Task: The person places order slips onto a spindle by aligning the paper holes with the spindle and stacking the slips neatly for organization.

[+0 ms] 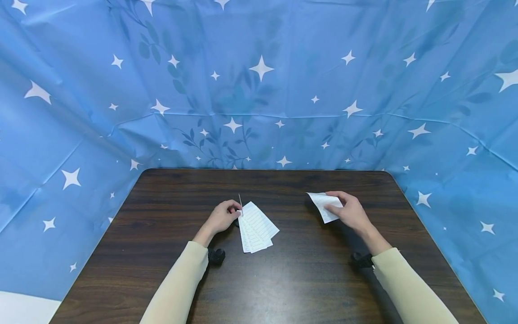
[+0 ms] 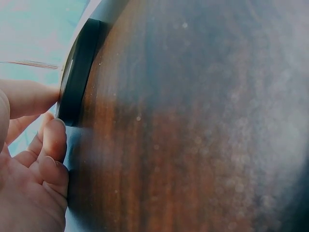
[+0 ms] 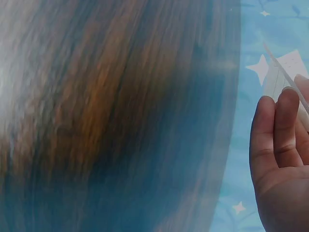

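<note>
Left of the table's middle, my left hand (image 1: 220, 218) pinches the edge of a receipt spike with finger and thumb. Its thin rod (image 1: 240, 202) stands up through the top end of several printed paper slips (image 1: 256, 228), which fan out toward me. From the left wrist view, the fingers touch the rim of the dark base (image 2: 79, 72), with the rod pointing off to the left. Over the right part of the table, my right hand (image 1: 353, 212) holds a single white slip (image 1: 326, 207) between thumb and fingers, bent and tilted; printed lines show on it.
The dark wood table (image 1: 291, 279) has rounded far corners. A blue curtain with white stars (image 1: 261, 90) hangs behind and at both sides. Each wrist wears a black strap, with a camera (image 1: 216, 256) plain on the left one.
</note>
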The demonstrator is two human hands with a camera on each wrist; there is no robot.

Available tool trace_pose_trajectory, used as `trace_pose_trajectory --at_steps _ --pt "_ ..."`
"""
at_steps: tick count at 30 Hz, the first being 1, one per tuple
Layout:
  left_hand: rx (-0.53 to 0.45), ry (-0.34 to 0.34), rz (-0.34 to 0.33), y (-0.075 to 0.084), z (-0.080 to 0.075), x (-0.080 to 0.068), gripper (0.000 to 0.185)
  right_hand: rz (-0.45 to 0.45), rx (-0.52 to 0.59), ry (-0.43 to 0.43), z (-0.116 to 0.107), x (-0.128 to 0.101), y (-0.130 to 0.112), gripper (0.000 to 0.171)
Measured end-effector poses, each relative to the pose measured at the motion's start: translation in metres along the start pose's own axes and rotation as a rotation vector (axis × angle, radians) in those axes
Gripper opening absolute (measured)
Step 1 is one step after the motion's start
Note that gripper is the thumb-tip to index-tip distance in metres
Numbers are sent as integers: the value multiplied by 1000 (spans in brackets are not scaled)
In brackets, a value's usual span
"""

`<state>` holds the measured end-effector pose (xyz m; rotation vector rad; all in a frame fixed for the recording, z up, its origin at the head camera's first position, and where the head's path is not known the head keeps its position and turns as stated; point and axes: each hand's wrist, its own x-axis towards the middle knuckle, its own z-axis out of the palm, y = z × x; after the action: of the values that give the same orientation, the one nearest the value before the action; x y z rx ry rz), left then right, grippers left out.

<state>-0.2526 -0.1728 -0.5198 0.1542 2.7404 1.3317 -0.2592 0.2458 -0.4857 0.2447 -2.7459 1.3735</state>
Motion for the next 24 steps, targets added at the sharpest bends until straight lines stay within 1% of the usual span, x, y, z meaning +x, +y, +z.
trace_pose_trajectory --at_steps 11,24 --pt "6 -3 11 0 0 1 11 -20 82 -25 11 -6 -12 46" --pt "-3 5 8 -1 1 1 10 -37 129 -61 23 -13 -28 48"
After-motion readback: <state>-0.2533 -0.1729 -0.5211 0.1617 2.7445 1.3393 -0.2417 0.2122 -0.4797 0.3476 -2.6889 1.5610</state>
